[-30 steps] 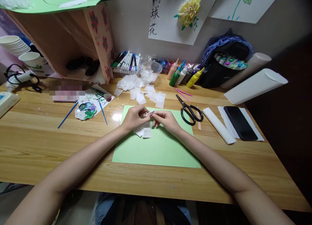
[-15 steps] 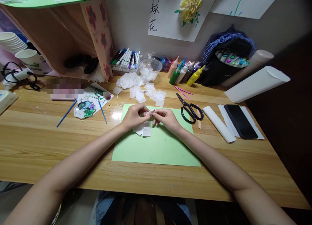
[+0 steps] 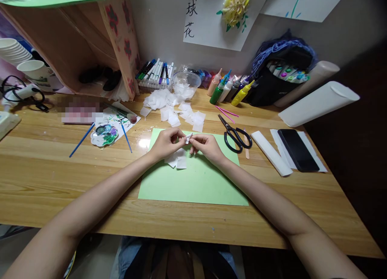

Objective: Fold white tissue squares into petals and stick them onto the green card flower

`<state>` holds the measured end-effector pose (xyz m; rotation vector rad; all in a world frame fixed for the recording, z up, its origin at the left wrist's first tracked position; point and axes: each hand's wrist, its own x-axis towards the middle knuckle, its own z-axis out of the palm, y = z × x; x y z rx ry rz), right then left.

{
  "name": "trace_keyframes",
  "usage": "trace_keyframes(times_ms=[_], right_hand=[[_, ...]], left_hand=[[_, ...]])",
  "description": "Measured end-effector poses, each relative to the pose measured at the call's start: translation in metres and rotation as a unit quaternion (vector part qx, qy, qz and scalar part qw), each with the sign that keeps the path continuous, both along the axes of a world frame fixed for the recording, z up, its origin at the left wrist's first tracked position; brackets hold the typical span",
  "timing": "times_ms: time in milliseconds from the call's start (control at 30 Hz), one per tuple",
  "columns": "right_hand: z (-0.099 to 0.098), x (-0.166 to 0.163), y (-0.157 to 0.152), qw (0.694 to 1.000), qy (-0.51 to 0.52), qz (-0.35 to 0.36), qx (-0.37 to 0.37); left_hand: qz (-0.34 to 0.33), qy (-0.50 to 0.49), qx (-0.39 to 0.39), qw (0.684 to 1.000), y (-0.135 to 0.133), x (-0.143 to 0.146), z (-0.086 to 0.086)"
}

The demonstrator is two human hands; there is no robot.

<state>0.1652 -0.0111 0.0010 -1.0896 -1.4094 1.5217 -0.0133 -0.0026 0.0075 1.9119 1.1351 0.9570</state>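
Between my two hands is a small folded piece of white tissue paper (image 3: 188, 138), held above the upper part of a green sheet of paper (image 3: 193, 186). My left hand (image 3: 168, 143) pinches it from the left with thumb and finger. From the right, the thumb and fingertips of my right hand (image 3: 207, 146) close on its other side. Several white paper squares (image 3: 180, 162) lie on the green sheet just below my left hand, partly covered by it. Beyond the sheet is a loose pile of similar white squares (image 3: 160, 99).
Black-handled scissors (image 3: 232, 134) and a wooden stick lie right of the sheet, then a white paper roll (image 3: 272, 154) and a black phone (image 3: 298, 150). Paint bottles (image 3: 217, 91), markers (image 3: 157, 73) and a clear bowl (image 3: 187, 85) stand behind. A paint palette (image 3: 104, 135) and brushes lie left.
The tissue piece sits more upright between my fingertips and shows more of its folded side. Both hands stay almost in place; the view has shifted very slightly.
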Motion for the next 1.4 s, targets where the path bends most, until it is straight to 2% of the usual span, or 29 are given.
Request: trace_keyframes(times_ms=[167,400,567,1233,1400], right_hand=[[0.0014,-0.001,-0.0002,1.0,0.009,-0.02,-0.009],[-0.0015,-0.0017,-0.0024,1.0,0.023,-0.019,-0.011],[-0.0023,-0.0022,-0.0043,1.0,0.017,-0.009,-0.003],[-0.0021,-0.0043,-0.0056,0.998,-0.022,-0.052,0.03],[-0.004,-0.0037,-0.0041,0.997,-0.033,-0.062,0.03]], left_hand=[[0.044,-0.003,0.058,0.997,-0.0003,0.0004,0.0003],[-0.013,0.091,0.144,0.985,-0.0074,0.0028,0.0007],[-0.002,0.122,0.159,0.98,-0.0085,0.0029,-0.0021],[0.107,0.042,0.105,0.988,-0.004,0.0029,-0.0023],[0.141,0.016,0.069,0.988,-0.0006,0.0009,-0.0012]])
